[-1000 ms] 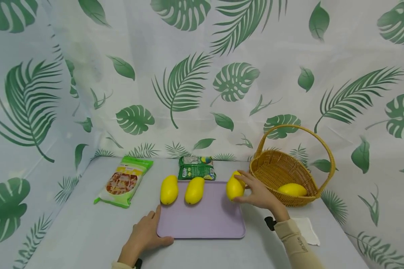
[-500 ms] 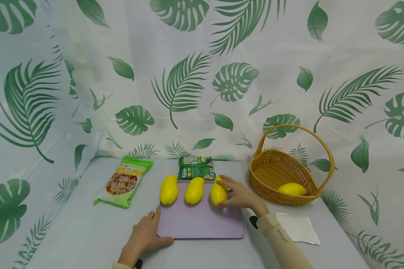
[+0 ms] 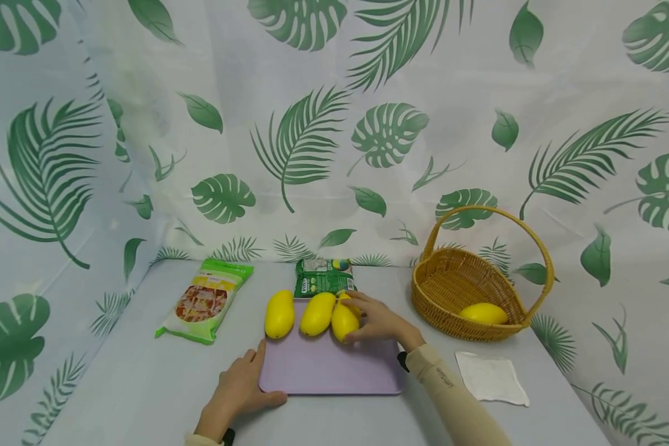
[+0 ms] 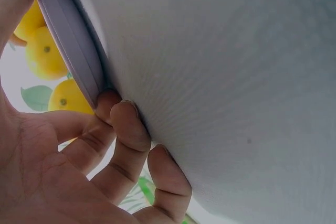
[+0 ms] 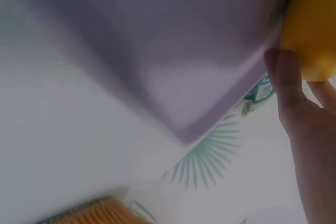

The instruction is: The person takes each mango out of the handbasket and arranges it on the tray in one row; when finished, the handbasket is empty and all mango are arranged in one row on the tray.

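Note:
On the lilac tray (image 3: 334,371) lie two yellow mangoes, the left mango (image 3: 280,314) by the tray's left edge and the middle mango (image 3: 317,314) beside it. My right hand (image 3: 376,321) grips a third mango (image 3: 345,319) from its right side, close against the middle one. In the right wrist view, fingertips (image 5: 287,69) press on the mango's surface. My left hand (image 3: 242,384) holds the tray's front left corner, thumb along the front edge and index finger at the left side. Seen from the left wrist, the other fingers (image 4: 170,177) curl down to the tabletop.
A wicker basket (image 3: 432,306) with a tall handle stands at the right, one mango (image 3: 484,314) inside. In front of it lies a white cloth (image 3: 493,379). A green snack bag (image 3: 324,277) lies behind the tray, and a green-and-white food package (image 3: 205,301) at the left.
My right hand has carried the third mango leftward from the tray's right edge up to the middle mango, which has shifted slightly left. The left hand has stayed at the tray corner.

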A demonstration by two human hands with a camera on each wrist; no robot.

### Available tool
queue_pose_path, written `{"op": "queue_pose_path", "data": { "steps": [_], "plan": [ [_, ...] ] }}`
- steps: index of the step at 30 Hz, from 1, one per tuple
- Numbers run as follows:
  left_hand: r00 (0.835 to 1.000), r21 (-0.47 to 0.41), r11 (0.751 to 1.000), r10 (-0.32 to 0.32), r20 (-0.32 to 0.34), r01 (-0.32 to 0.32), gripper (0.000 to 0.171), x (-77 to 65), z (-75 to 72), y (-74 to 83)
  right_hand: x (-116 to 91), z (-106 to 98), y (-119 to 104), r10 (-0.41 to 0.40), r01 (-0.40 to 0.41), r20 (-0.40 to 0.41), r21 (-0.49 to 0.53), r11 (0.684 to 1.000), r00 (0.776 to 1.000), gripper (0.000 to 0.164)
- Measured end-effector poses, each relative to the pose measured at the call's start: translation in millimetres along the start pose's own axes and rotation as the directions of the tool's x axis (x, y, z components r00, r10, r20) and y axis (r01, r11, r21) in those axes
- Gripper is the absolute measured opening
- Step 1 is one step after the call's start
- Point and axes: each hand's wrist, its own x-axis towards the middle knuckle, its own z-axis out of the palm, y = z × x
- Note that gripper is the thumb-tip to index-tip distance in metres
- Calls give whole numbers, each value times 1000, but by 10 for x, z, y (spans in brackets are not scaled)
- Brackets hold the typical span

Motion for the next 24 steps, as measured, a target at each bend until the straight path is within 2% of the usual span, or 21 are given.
{"op": "queue_pose_path", "data": {
  "steps": [10, 24],
  "plan": [
    [1000, 15, 1000, -4, 9, 4, 122, 20, -3, -17, 108, 10, -100, 29, -27, 23, -73, 997, 999, 85],
    [1000, -12, 1000, -26, 16, 27, 123, 23, 2, -9, 200, -14, -178, 35, -27, 83, -92, 995, 996, 88]
  ]
}}
